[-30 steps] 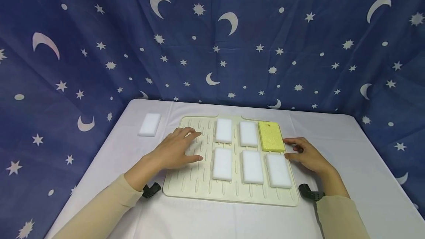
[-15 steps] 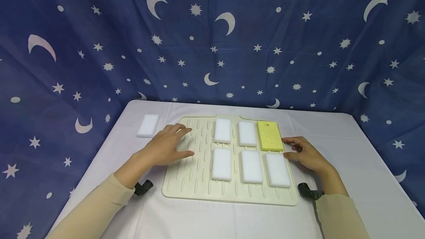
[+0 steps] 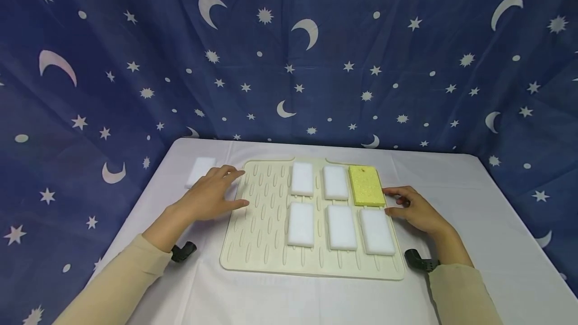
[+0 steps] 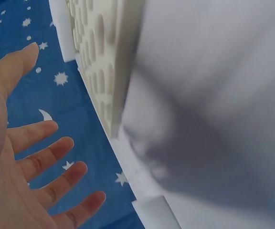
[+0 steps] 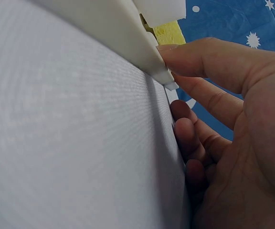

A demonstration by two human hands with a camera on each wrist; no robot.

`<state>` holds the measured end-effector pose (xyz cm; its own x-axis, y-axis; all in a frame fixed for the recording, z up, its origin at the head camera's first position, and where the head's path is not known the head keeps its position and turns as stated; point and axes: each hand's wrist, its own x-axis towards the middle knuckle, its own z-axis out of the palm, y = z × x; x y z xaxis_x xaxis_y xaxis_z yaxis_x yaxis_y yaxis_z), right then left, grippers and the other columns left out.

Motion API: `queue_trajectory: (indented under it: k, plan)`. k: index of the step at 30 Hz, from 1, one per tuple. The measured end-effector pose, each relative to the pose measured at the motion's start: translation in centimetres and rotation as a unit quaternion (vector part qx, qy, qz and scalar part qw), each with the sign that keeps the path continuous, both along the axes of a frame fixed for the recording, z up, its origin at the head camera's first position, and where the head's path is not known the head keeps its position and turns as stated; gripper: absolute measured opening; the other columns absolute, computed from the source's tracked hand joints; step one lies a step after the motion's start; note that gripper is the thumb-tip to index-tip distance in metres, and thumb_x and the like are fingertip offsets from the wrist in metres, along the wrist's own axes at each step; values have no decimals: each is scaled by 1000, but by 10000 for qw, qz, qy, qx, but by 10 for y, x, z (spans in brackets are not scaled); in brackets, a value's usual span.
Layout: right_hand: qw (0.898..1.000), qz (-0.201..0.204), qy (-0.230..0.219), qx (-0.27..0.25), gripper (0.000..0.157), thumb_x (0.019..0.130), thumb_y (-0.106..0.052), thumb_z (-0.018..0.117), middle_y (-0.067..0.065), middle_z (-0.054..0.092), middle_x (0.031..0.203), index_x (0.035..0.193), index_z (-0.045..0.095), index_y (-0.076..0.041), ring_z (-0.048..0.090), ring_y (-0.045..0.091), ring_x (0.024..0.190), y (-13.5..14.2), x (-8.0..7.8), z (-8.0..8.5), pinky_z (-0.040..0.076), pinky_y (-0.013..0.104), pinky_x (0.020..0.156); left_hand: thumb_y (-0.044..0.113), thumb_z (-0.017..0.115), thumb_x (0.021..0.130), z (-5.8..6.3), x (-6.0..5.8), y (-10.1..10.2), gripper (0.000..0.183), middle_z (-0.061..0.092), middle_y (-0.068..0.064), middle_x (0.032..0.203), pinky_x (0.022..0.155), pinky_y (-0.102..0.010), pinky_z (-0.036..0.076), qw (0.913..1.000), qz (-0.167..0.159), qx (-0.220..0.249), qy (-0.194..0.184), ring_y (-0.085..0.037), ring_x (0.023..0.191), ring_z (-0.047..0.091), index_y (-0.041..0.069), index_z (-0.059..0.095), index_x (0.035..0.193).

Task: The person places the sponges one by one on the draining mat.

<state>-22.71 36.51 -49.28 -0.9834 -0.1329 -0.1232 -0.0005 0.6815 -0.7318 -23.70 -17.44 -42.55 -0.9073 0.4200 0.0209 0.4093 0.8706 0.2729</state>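
Note:
My left hand hovers with spread fingers off the left edge of a cream ribbed drying mat, holding nothing. Partly behind it on the tablecloth lies a white sponge block, also at the bottom of the left wrist view. On the mat sit several white sponge blocks in two rows, with a yellow sponge at the back right. My right hand touches the mat's right edge with thumb and index finger, beside the yellow sponge. Its other fingers hang loosely curled.
A white cloth covers the table. Behind it hangs a dark blue curtain with moons and stars. Black wrist devices show at both wrists.
My left hand has moved left, from above the mat to off its left edge, and now partly covers the lone white sponge. My right hand and the sponges have stayed put.

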Motion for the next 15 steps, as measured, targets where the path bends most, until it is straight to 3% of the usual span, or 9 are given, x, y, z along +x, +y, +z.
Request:
queue_trajectory:
  k: [15]
  plan:
    - [10000,-7,13,-3,65,87,-27,82,18,49,139,145,59,-9,45,28,112,-1,1,1,39,39,90,58,74,90,-3,-16,-27,84,49,-11,150,108,-63,42,9997,162,-172,10,-40,135,47,12,48,155]
